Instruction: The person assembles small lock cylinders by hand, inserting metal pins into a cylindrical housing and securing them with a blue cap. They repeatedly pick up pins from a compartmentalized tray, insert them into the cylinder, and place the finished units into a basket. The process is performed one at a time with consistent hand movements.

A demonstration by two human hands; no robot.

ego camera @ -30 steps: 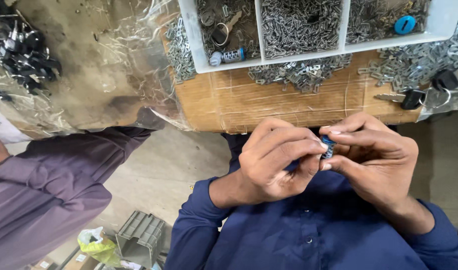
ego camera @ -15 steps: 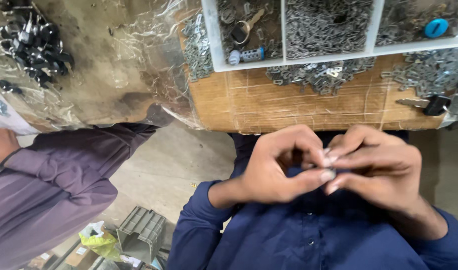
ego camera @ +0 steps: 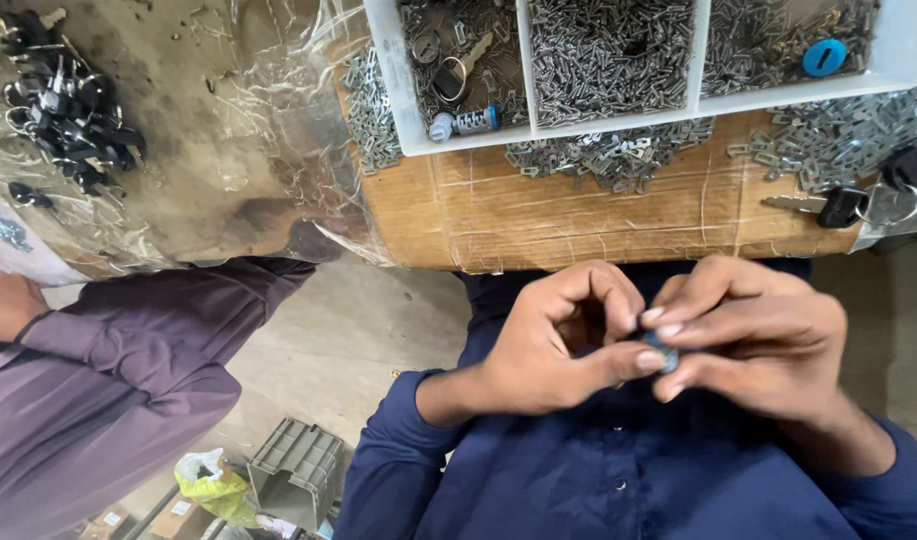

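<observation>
Small blue-grey part (ego camera: 665, 357), mostly hidden, pinched between both hands' fingertips just off the desk's near edge, over the lap. Left hand (ego camera: 559, 345) curled, thumb against it; right hand (ego camera: 754, 340) closed round it. White divided tray (ego camera: 524, 70) of metal pieces sits on the desk (ego camera: 579, 215) beyond. Co-worker's purple sleeve (ego camera: 129, 350) at left.

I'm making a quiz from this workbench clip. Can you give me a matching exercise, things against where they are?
Things:
1. blue part
2. blue disc
3. key
4. grey crate

Places:
A. on the floor
B. on the board's right end
C. in the tray's right compartment
D. pinched between left hand and right hand

Pairs: 1-D, 2-C, 3-B, 4-A
</observation>
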